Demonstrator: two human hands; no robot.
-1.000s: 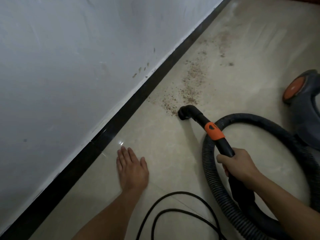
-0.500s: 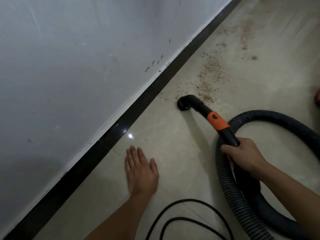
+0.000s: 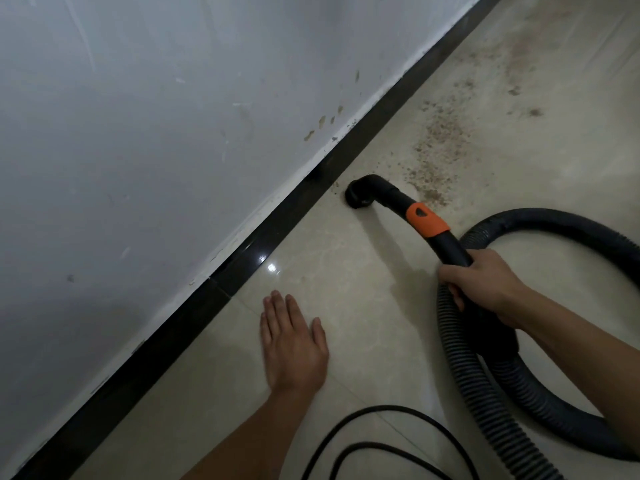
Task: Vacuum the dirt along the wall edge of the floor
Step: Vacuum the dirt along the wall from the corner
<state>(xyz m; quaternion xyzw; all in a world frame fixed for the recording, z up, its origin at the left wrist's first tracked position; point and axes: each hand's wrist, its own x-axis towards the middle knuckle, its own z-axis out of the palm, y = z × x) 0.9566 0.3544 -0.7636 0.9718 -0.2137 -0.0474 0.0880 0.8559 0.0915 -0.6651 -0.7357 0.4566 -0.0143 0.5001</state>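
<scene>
My right hand (image 3: 483,284) grips the black vacuum wand (image 3: 446,244), which has an orange collar (image 3: 426,220). Its curved nozzle (image 3: 360,195) sits on the beige tile close to the black baseboard (image 3: 287,220). Brown dirt (image 3: 438,147) is scattered on the floor beyond and right of the nozzle, thinning out toward the far end of the wall. A few crumbs lie between nozzle and baseboard. My left hand (image 3: 294,344) rests flat on the tile near the baseboard, fingers straight and together.
The ribbed black hose (image 3: 485,386) loops round to the right and behind my right arm. A thin black power cord (image 3: 377,431) curls on the floor at the bottom centre. The white wall (image 3: 138,133) fills the left side.
The nozzle has moved left toward the baseboard, leaving the main dirt patch to its right. The view has shifted, and the vacuum body has dropped out of frame. My left hand stays flat.
</scene>
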